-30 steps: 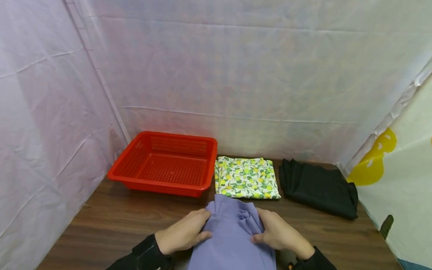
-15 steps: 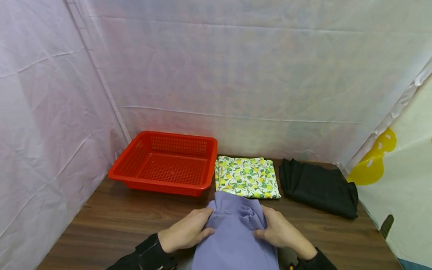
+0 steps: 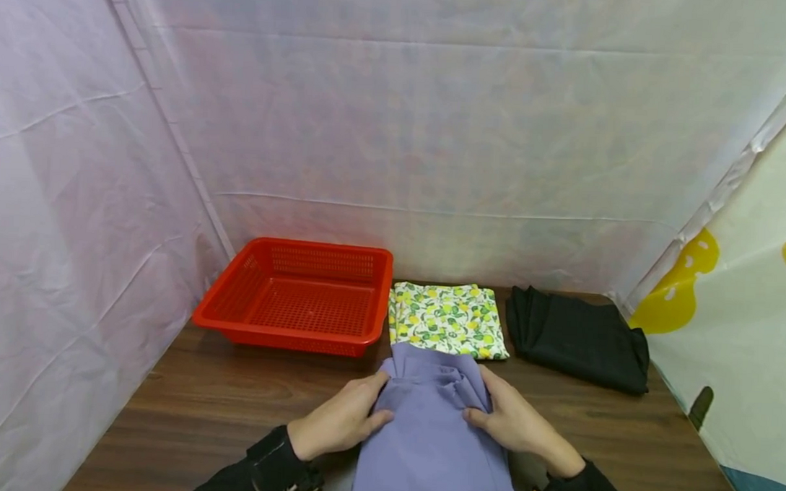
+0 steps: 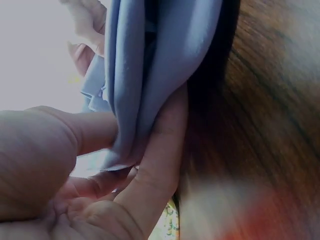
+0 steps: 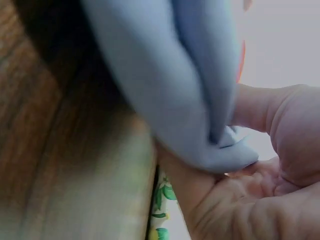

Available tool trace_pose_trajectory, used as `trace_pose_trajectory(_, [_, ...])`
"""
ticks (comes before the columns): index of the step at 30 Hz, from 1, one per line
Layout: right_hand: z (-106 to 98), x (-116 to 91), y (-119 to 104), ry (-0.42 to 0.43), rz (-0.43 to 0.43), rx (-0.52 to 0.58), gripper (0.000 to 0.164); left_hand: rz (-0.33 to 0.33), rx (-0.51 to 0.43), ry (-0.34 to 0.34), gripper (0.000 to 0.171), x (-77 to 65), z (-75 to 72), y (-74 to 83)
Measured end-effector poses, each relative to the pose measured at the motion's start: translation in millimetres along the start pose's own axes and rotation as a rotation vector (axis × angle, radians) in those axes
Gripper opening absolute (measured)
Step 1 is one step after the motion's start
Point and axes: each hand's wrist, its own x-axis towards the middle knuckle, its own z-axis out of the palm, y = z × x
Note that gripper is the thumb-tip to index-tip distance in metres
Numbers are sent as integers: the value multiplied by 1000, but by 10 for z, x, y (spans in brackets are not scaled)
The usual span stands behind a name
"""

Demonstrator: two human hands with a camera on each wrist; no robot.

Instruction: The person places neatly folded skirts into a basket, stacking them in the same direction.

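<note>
A folded lavender garment (image 3: 428, 449) lies at the front middle of the table, its gathered far end bunched up. My left hand (image 3: 344, 421) grips its left side, thumb on top. On the right side my right hand (image 3: 520, 423) holds it the same way. In the left wrist view the layered lavender cloth (image 4: 130, 75) passes between thumb and fingers, with the fingers underneath. The right wrist view shows the cloth's thick folds (image 5: 165, 85) pinched between thumb and fingers. The garment's far edge overlaps the near edge of a folded lemon-print cloth (image 3: 449, 316).
A red plastic basket (image 3: 299, 340) stands at the back left of the wooden table (image 3: 232, 399). A folded black cloth (image 3: 578, 342) lies at the back right. White sheeting (image 3: 397, 130) hangs close behind the table and along its sides.
The lavender garment has slid slightly away from me, its near edge coming into view. My right hand has shifted a little outward with its side; both hands keep their hold.
</note>
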Motion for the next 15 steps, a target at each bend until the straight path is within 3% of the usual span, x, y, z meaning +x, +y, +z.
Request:
trace_pose_trajectory(8, [-12,-19,64,5,-33,122,62,-18,-14,-36,54,28,-25,10])
trace_pose_trajectory(15, [-27,-63,40,39,-43,129,64,-9,-7,-15,51,38,-42,57])
